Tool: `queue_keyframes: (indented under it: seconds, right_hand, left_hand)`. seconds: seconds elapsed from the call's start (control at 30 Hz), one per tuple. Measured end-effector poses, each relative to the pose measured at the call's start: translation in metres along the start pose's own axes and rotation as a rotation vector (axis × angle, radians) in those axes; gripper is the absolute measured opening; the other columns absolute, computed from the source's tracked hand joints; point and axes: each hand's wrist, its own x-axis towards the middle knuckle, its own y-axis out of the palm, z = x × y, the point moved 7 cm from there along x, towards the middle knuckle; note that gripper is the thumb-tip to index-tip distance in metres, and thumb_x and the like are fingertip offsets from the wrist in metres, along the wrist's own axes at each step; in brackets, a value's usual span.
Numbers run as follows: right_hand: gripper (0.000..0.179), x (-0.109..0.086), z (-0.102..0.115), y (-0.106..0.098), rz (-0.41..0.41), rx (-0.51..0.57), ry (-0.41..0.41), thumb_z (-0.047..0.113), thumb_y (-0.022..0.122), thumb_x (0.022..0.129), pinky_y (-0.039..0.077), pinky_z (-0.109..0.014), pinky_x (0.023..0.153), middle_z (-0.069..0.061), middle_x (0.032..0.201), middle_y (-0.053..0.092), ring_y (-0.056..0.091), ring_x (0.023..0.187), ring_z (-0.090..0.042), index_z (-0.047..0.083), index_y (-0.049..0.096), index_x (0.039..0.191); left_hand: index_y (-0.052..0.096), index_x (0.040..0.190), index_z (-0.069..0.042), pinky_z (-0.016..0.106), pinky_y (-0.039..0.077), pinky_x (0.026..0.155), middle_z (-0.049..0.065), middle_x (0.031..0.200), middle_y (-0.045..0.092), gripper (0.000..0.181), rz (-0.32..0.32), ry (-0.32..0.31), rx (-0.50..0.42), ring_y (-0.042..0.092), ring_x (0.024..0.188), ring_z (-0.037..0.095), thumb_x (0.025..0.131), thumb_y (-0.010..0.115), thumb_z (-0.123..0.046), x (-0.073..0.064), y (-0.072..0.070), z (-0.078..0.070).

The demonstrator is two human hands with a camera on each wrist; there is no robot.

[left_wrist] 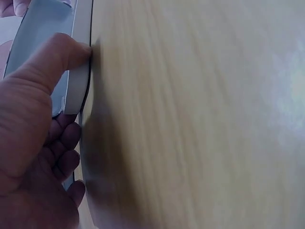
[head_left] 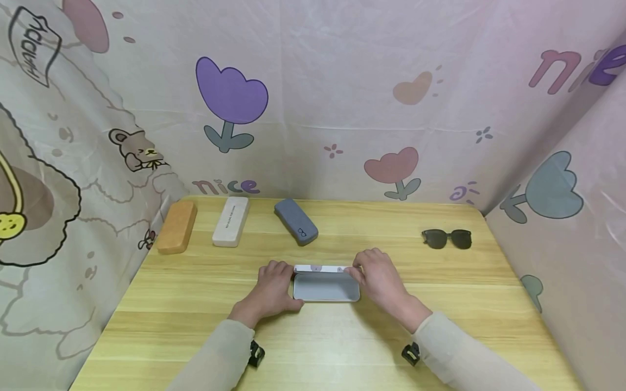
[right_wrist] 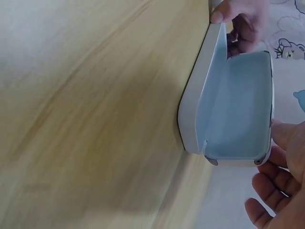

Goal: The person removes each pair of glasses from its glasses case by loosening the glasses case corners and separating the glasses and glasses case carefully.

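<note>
A white glasses case (head_left: 326, 288) lies on the table with its lid (head_left: 327, 269) raised, its pale blue-grey inside bare. My left hand (head_left: 269, 290) holds the left end of the case, and the thumb hooks over the front wall (left_wrist: 78, 90) in the left wrist view. At the right end, my right hand (head_left: 383, 279) pinches the edge of the lid. The right wrist view shows the lid's inner side (right_wrist: 245, 105) standing up, with the right thumb at its rim and the other fingers behind it.
Along the back left stand an orange-brown case (head_left: 177, 227), a white case with lettering (head_left: 231, 221) and a blue-grey case (head_left: 296, 221). Dark sunglasses (head_left: 447, 239) lie at the back right of the wooden table (head_left: 332, 347). Patterned curtains (head_left: 318, 70) hang behind and at both sides.
</note>
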Motion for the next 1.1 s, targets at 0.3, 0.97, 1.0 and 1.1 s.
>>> queue_keyframes:
  seconds: [0.3,0.97,1.0,1.1]
  right_hand:
    - [0.022,0.0009,-0.0039,0.0015,0.034,0.015,0.036,0.028,0.081,0.093,0.051,-0.042,0.085,-0.003,0.093,0.072,0.061,0.089,-0.022,0.008,0.073,0.095]
    - [0.025,-0.0066,0.0027,0.0003,-0.019,-0.081,-0.074,0.028,0.084,0.091,0.043,-0.036,0.076,0.002,0.085,0.065,0.054,0.082,-0.019,0.012,0.065,0.086]
    - [0.025,-0.0071,0.0033,0.0001,-0.022,-0.092,-0.085,0.028,0.083,0.091,0.042,-0.035,0.075,0.002,0.085,0.064,0.053,0.082,-0.019,0.012,0.064,0.086]
    - [0.026,-0.0085,0.0045,0.0001,-0.033,-0.114,-0.109,0.028,0.083,0.092,0.041,-0.034,0.075,0.002,0.086,0.063,0.053,0.083,-0.02,0.012,0.062,0.085]
  left_hand:
    - [0.06,0.134,0.002,0.057,0.035,0.109,0.014,0.13,0.062,0.084,0.005,-0.001,0.003,0.048,0.125,0.035,0.075,0.088,-0.05,-0.0001,0.0011,0.0001]
    - [0.06,0.133,0.002,0.058,0.035,0.111,0.014,0.13,0.062,0.084,0.002,0.008,0.01,0.048,0.125,0.036,0.075,0.088,-0.051,0.0006,0.0011,0.0006]
    - [0.06,0.133,0.002,0.058,0.035,0.11,0.014,0.13,0.062,0.084,0.001,0.009,0.01,0.049,0.125,0.036,0.075,0.088,-0.051,0.0007,0.0011,0.0005]
    - [0.06,0.132,0.002,0.058,0.034,0.11,0.014,0.129,0.062,0.083,-0.001,0.012,0.004,0.049,0.123,0.035,0.075,0.088,-0.05,0.0008,0.0008,0.0001]
